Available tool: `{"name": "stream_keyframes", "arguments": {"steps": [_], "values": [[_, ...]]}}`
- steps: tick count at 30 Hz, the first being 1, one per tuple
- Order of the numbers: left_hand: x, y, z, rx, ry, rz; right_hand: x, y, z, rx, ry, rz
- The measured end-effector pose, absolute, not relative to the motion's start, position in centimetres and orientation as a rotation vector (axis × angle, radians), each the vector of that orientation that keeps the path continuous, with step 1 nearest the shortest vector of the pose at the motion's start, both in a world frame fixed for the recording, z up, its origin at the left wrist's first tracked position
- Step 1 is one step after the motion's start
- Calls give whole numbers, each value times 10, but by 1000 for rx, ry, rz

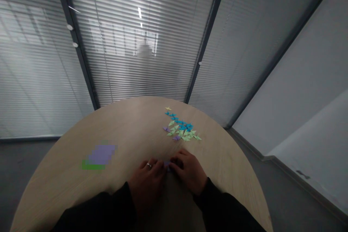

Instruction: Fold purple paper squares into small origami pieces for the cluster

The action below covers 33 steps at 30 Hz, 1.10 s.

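Between my fingertips, low on the table, is a small piece of purple paper [168, 166], mostly hidden by the fingers. My left hand [149, 179], with a ring on one finger, is closed on its left side. From the right, my right hand [188, 169] pinches the same paper with curled fingers. Just beyond the hands lies a cluster of small folded paper stars: blue stars [186, 127], pale green stars [186, 136], purple stars [176, 138] and one yellow star [168, 108] at the far end.
A blurred purple and green stack of paper [101, 155] lies on the left part of the round wooden table [130, 123]. Behind the table stand glass panels with blinds [141, 76]. A white wall [307, 116] rises on the right.
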<state>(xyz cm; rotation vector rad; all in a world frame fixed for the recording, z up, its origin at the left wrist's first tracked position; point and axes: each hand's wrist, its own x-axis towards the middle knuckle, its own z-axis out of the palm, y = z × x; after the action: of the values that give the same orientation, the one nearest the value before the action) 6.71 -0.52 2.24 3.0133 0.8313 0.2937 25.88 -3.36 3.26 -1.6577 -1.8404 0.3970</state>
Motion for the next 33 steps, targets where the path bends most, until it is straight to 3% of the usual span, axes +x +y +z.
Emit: {"name": "stream_keyframes", "arguments": {"steps": [12, 19, 33], "values": [[65, -23, 29, 2967, 871, 206, 254, -39, 30, -1756, -1905, 291], [63, -27, 24, 2944, 969, 270, 264, -35, 26, -1598, -2080, 231], [62, -23, 27, 2929, 924, 266, 269, -30, 18, -1358, -2435, -324]]}}
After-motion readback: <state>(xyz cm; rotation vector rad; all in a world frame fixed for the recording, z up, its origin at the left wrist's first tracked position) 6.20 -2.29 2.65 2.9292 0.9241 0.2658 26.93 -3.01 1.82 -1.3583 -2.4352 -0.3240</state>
